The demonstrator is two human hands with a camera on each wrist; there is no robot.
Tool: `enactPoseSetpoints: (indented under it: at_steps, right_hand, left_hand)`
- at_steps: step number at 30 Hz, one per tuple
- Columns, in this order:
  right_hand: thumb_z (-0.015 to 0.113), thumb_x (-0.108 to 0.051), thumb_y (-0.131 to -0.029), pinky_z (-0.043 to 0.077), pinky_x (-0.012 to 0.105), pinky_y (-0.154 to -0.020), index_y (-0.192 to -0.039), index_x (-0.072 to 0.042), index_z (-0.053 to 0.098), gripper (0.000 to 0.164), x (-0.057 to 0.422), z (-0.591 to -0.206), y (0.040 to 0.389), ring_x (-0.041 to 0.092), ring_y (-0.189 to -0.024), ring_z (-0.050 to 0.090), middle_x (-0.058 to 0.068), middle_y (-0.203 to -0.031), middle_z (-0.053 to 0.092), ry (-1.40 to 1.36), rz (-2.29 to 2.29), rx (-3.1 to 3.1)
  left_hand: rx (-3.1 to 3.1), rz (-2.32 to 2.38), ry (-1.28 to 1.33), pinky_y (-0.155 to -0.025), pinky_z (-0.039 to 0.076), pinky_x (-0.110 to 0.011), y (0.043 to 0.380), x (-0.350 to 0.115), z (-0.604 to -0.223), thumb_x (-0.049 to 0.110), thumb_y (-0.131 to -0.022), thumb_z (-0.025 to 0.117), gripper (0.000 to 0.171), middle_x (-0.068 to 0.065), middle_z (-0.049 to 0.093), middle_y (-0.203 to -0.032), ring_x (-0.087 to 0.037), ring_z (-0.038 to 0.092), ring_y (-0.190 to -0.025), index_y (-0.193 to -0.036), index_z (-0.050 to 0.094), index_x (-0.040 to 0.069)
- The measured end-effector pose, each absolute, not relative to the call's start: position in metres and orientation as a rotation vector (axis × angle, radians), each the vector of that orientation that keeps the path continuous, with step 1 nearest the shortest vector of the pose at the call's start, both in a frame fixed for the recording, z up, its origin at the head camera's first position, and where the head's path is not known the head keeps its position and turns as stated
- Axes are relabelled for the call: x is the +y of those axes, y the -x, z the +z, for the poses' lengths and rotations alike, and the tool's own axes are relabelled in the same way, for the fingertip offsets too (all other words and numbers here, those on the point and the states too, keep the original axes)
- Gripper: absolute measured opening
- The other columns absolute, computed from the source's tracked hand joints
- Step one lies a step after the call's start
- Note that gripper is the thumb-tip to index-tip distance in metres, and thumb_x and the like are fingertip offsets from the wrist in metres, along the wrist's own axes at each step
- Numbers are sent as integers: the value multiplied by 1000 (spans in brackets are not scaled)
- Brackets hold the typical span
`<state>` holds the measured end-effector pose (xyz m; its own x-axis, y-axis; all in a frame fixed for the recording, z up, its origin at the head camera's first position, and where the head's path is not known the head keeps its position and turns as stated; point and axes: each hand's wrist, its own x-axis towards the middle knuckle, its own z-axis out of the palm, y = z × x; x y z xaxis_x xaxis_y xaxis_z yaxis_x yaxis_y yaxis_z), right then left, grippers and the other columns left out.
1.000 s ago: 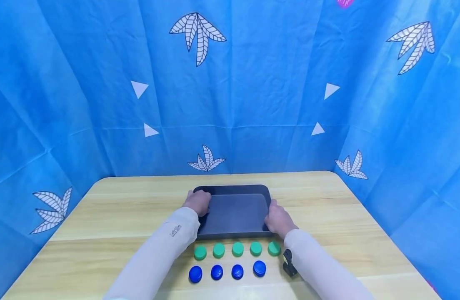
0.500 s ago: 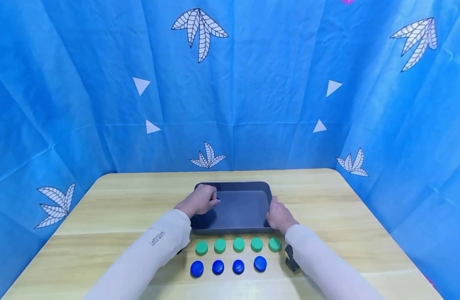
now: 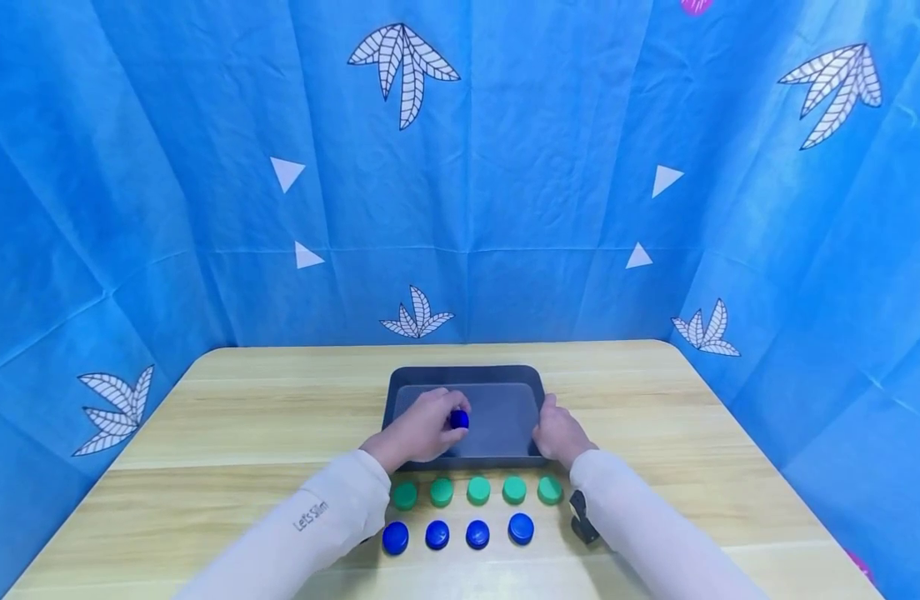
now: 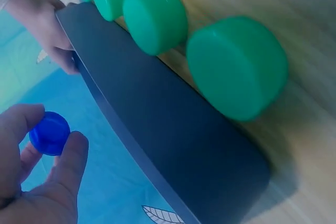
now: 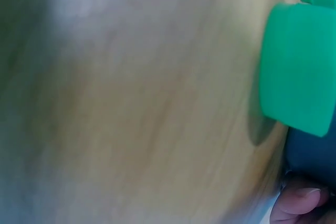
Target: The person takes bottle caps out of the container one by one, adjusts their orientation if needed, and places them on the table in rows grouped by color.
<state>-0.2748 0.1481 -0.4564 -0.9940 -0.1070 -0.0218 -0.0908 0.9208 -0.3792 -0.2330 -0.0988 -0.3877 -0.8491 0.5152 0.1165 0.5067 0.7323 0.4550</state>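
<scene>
My left hand [image 3: 424, 427] pinches a blue bottle cap [image 3: 460, 419] between thumb and fingers, over the dark baking tray [image 3: 505, 462]. In the left wrist view the same cap [image 4: 50, 134] sits between the thumb and fingertips, above the tray's rim. My right hand [image 3: 560, 432] grips the tray's right side; in the right wrist view its thumb [image 5: 296, 203] shows at the tray's edge. A row of several green caps [image 3: 478, 491] lies along the tray's near side. In front of it stands a row of several blue caps [image 3: 437, 534].
The light wooden table [image 3: 265, 417] stretches to both sides of the tray. A blue curtain [image 3: 535, 183] with white leaf prints hangs behind it and on both sides. A small dark device [image 3: 582, 517] sits under the right sleeve.
My left hand has moved from the tray's left rim rightward over its middle, and the blue cap now shows between its fingers. The right hand has stayed at the tray's right side.
</scene>
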Motion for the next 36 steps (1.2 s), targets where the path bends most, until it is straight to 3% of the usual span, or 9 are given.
enactPoseSetpoints:
  at_steps: [6,10,15,25,31,36]
  right_hand:
    - [55,-4,-89,49,48,-86,-137,18,22,62,147,-457,275,35,-94,63,30,-100,61,150,-603,3037]
    - [57,-2,-86,50,48,-85,-142,12,16,70,147,-457,274,35,-92,64,29,-101,62,161,-628,3059]
    - [58,-1,-85,52,47,-78,-136,8,24,62,146,-456,273,32,-82,64,23,-95,62,205,-617,3106]
    - [53,-8,-90,53,45,-69,-129,8,38,45,145,-455,274,32,-76,65,22,-90,64,204,-487,3167]
    - [52,-8,-90,53,43,-65,-122,8,42,38,146,-451,274,31,-71,65,22,-81,62,220,-489,3166]
    - [52,-7,-90,53,42,-61,-122,9,42,38,147,-452,274,30,-69,64,21,-76,60,252,-484,3181]
  left_hand:
    - [2859,783,-877,-75,51,-23,227,-93,-388,14,-86,75,18,5,61,-90,-13,57,-82,-99,61,14]
    - [2839,820,-897,-70,50,-21,223,-89,-388,13,-83,78,19,5,62,-88,-13,58,-79,-85,59,15]
    - [2824,845,-952,-65,47,-19,217,-83,-390,13,-81,79,28,6,63,-91,-12,56,-78,-71,53,16]
    - [2836,836,-1155,-66,45,-16,211,-66,-396,13,-77,82,35,8,63,-83,-5,55,-74,-63,50,16]
    - [2813,752,-1189,-58,40,-15,206,-54,-396,13,-78,81,35,11,49,-65,-5,46,-62,-62,51,15]
    - [2793,711,-1175,-55,37,-15,203,-43,-397,19,-77,84,36,11,45,-60,-4,43,-58,-62,51,15]
